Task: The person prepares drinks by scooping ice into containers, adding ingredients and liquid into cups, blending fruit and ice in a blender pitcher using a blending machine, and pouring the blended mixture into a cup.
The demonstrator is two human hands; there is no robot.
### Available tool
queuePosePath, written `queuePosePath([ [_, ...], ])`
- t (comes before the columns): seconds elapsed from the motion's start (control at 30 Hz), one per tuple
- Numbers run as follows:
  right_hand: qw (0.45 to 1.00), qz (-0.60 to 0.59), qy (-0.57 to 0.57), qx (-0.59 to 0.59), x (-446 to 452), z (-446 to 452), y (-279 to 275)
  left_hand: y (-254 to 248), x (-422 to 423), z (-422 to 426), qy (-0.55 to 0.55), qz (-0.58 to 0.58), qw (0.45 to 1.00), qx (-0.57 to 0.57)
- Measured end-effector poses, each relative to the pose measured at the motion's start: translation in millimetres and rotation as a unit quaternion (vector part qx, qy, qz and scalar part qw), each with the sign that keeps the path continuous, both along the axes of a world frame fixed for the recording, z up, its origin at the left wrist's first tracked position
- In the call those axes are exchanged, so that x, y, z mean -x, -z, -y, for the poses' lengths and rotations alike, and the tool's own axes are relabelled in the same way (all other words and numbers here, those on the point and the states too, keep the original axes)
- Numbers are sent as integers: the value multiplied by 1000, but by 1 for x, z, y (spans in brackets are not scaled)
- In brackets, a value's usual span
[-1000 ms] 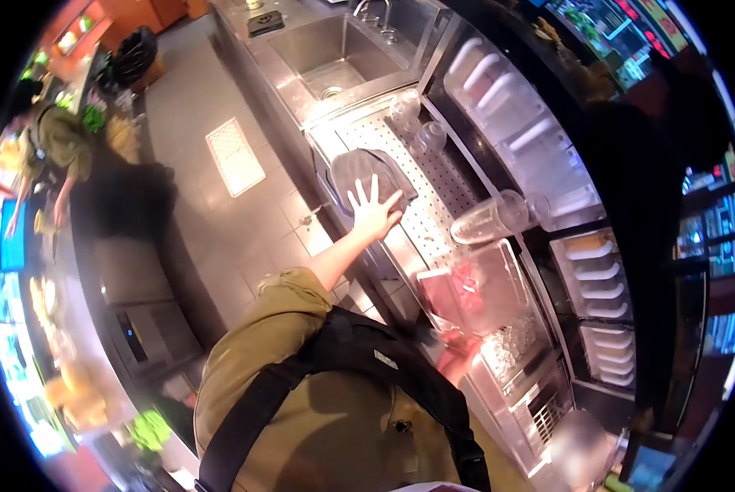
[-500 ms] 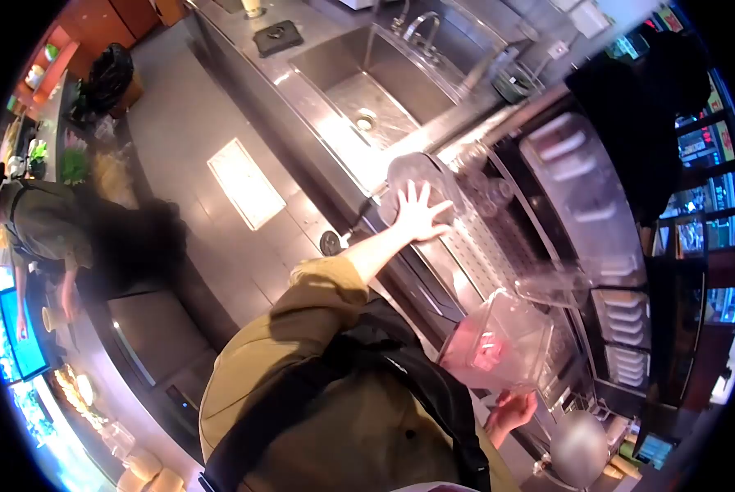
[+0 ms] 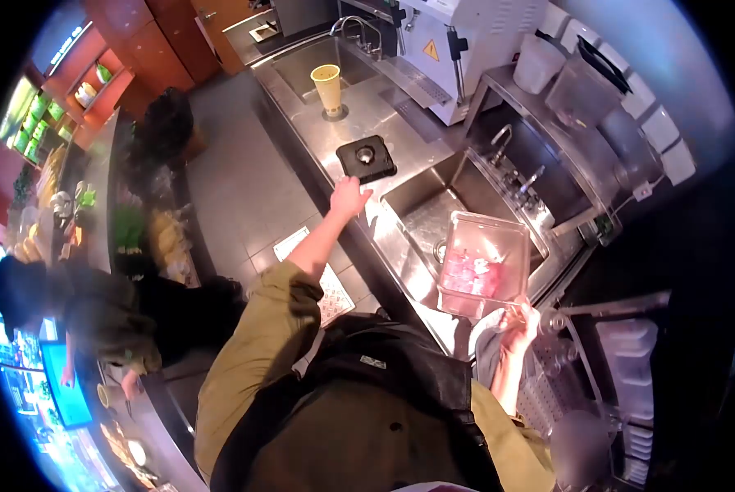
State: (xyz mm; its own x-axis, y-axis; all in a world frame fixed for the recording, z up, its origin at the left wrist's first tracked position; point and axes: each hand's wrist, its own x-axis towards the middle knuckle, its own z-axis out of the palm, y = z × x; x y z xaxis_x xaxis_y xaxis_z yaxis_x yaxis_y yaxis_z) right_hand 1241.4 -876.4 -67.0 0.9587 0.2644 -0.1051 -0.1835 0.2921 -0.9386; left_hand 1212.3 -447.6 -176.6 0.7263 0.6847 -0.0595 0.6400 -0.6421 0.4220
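Note:
My right hand [image 3: 518, 325] is closed on the near edge or handle of a clear square plastic container [image 3: 511, 238]. Pink, wet-looking contents [image 3: 472, 275] lie inside, and the container is held over the near part of the sink [image 3: 413, 209]. Grey cloth-like material [image 3: 486, 348] hangs just beneath that hand. My left hand [image 3: 349, 198] is at the counter's front edge, beside a black square pad [image 3: 376, 166] with a shiny round centre. Its fingers are partly curled with the thumb apart, and nothing shows in it; contact with the pad is unclear.
A yellow cup [image 3: 327, 86] stands on the steel counter before a white machine [image 3: 441, 57]. Taps [image 3: 519, 176] rise behind the sink; clear containers [image 3: 585, 86] sit on a shelf. Another person [image 3: 105, 320] works at the left counter. A perforated drain tray [image 3: 540, 389] lies at right.
My view has swung toward the sink and cup. My left hand has left the round grey thing and reached the black pad. My right hand has brought the pink-filled container over the sink.

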Motion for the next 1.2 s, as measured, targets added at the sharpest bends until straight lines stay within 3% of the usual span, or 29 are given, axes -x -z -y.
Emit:
queuePosePath([
  [0.2, 1000, 10, -2, 21, -3, -112, 11, 45, -104, -128, 60, -50, 993, -91],
  [0.27, 998, 24, 30, 39, 7, -144, 14, 50, -126, -154, 86, -134, 987, 22],
  [0.37, 993, 18, 104, 42, 23, -192, 22, 51, -141, -175, 132, -153, 979, 19],
  [0.47, 979, 2, 200, 39, 46, -250, 35, 5, -148, -199, 200, -181, 961, 62],
  [0.53, 950, -40, 309, 8, 50, -290, 53, -71, -138, -216, 250, -8, 968, 24],
  [0.6, 936, -50, 339, -77, 44, -325, 72, -131, -136, -233, 302, 206, 930, 40],
  [0.67, 911, -86, 398, -61, 35, -375, 72, -177, -128, -234, 382, 335, 859, 55],
  [0.7, 897, -12, 442, 7, 31, -384, 122, -193, -120, -229, 415, 336, 843, 58],
  [0.73, 901, 11, 433, 8, 28, -400, 133, -206, -110, -223, 458, 319, 829, 38],
  [0.77, 905, 33, 423, 8, 24, -422, 127, -205, -106, -220, 525, 342, 780, 1],
  [0.8, 931, 2, 360, -58, 26, -436, 116, -198, -102, -218, 585, 361, 726, -37],
  [0.87, 948, 26, 316, -39, 26, -457, 115, -165, -93, -215, 667, 335, 660, -81],
  [0.93, 918, 88, 374, 94, 29, -457, 189, -133, -79, -215, 701, 318, 631, -96],
  [1.0, 939, 103, 325, 37, 27, -458, 191, -123, -74, -218, 715, 258, 647, -62],
  [1.07, 964, 57, 243, -93, 32, -468, 135, -120, -73, -219, 706, 259, 658, -35],
  [1.2, 978, -13, 202, 52, 31, -438, 190, -130, -71, -223, 708, 219, 669, -52],
])
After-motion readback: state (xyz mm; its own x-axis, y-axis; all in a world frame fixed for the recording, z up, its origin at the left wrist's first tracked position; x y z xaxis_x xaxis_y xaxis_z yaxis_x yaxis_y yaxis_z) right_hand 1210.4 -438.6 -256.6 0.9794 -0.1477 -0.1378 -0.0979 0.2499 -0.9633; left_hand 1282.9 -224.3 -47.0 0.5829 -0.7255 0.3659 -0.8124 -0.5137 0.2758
